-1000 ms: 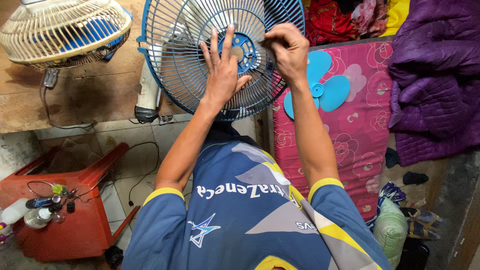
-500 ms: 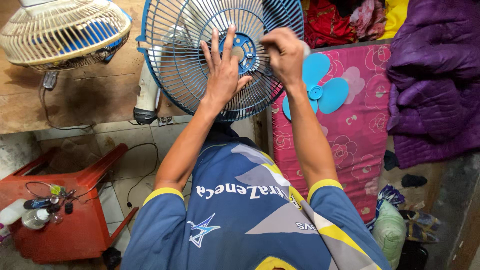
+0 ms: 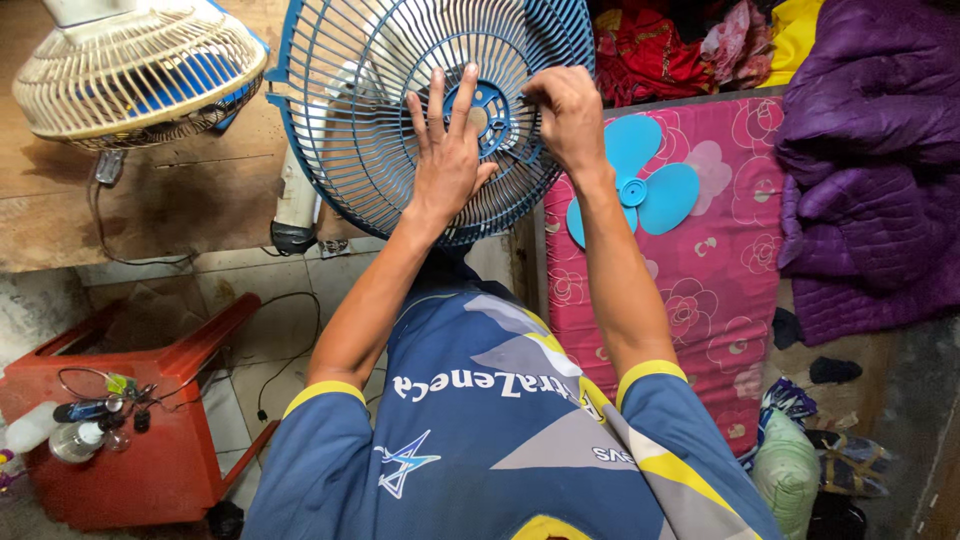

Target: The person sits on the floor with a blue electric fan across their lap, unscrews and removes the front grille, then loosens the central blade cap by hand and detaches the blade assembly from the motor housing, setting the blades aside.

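Observation:
A blue wire fan grille (image 3: 350, 120) stands in front of me, with a white fan body (image 3: 295, 195) behind it. My left hand (image 3: 445, 150) lies flat on the grille with fingers spread, just left of its blue centre ring (image 3: 492, 105). My right hand (image 3: 565, 115) has its fingers curled shut on the wires at the ring's right side. A light blue three-blade fan propeller (image 3: 640, 190) lies loose on the pink flowered mattress (image 3: 720, 290) to the right of my right forearm.
A cream-caged fan (image 3: 130, 70) rests on the wooden table (image 3: 170, 210) at the left. Below it a red plastic stool (image 3: 170, 450) carries small bottles and wires. A purple blanket (image 3: 870, 160) and piled clothes (image 3: 690, 40) lie at the right.
My right hand has shifted slightly at the centre ring. My left hand stays pressed flat on the grille.

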A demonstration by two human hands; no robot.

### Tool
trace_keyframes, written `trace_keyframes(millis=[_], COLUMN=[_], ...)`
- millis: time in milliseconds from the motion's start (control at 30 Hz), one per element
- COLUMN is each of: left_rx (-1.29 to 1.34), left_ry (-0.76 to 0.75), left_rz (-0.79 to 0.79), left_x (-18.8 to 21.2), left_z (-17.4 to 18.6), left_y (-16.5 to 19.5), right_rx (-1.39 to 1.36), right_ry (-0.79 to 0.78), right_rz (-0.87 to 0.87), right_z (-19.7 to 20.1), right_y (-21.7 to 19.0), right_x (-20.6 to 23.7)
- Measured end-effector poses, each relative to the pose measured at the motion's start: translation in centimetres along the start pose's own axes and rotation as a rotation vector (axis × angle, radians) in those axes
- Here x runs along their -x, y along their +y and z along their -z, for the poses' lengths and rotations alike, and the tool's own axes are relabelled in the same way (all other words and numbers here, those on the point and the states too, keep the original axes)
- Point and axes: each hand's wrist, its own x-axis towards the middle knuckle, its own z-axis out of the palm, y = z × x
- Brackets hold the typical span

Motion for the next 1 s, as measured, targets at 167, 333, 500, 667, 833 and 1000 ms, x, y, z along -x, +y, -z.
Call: trace_keyframes(millis=[167, 333, 500, 667, 833, 1000], left_rx=[-0.001, -0.002, 0.018, 0.040, 0.028, 0.037], left_ry=[-0.004, -0.012, -0.004, -0.022, -0.020, -0.035], left_rz=[0.002, 0.005, 0.021, 0.020, 0.010, 0.007], left_x=[0.0, -0.1, 0.0, 0.1, 0.3, 0.4], left_z=[0.0, -0.2, -0.4, -0.3, -0.4, -0.5], left_y=[0.2, 0.3, 0.8, 0.9, 0.9, 1.0], right_rx=[0.045, 0.060, 0.008, 0.117, 0.167, 0.151], right_ry=[0.036, 0.024, -0.058, -0.019, -0.046, -0.095], right_rz=[0.006, -0.018, -0.010, 0.020, 0.022, 0.080], right_z=[1.0, 1.0, 0.6, 0.9, 1.0, 0.6], right_y=[0.3, 0.0, -0.3, 0.2, 0.2, -0.8], right_x=[-0.2, 0.1, 0.3, 0.1, 0.3, 0.5])
